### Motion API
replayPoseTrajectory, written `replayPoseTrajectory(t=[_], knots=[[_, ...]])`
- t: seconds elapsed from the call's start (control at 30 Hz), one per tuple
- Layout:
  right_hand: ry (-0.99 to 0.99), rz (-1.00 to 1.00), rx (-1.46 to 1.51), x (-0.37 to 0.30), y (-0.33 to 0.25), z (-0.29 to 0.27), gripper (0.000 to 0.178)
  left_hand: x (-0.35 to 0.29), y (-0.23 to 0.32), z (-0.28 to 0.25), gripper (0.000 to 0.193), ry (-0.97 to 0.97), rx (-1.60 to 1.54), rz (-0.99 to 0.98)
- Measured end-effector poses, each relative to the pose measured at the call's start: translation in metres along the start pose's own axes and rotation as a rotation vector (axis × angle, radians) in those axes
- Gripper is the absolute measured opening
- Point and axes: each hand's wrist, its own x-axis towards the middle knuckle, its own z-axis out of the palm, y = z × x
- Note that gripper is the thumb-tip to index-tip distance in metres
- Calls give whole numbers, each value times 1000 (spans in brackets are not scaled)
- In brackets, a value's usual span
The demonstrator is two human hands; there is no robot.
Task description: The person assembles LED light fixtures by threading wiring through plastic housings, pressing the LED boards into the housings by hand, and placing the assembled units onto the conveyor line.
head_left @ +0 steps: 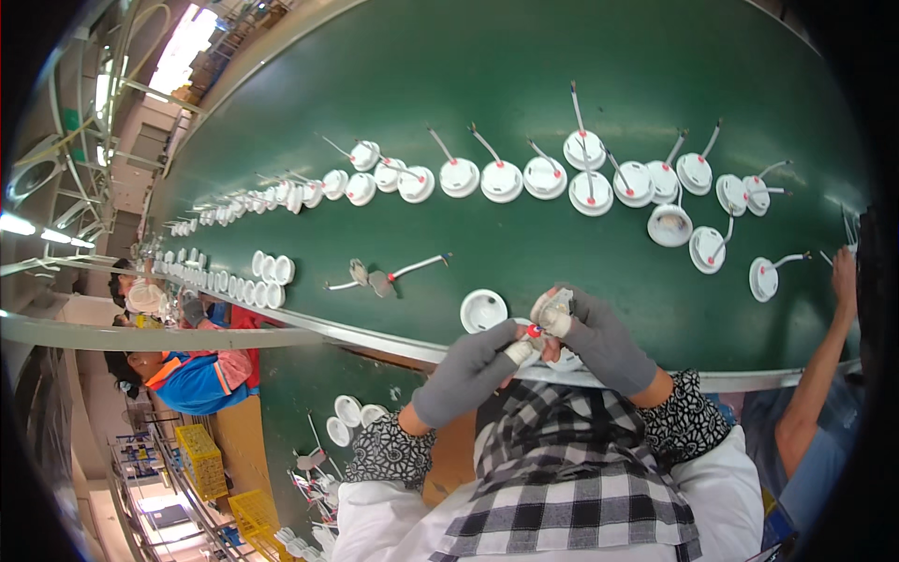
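— Green belt counter (524,84) runs across in front of you. What lies on it?

— Rows of white round housings with wired leads (501,180), and one empty white cup (483,310) just beside my hands.

— What are your hands doing?

— Both wear grey gloves. My left hand (468,370) pinches a small part with a red tip (533,331) between taped fingertips. My right hand (599,337) is curled around a small white housing (554,309), touching that part, at the counter's near edge.

— Anyone else?

— A bare arm (824,356) reaches in on my right.
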Motion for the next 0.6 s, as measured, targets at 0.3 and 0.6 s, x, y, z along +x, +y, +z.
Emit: replayPoseTrajectory(t=[0.3,0.6], knots=[[137,243,82,-40,4,-20,21,-1,-17,16,20,-369,-212,-97],[377,220,50,-60,7,-44,16,-16,-46,29,20,200,850,394]])
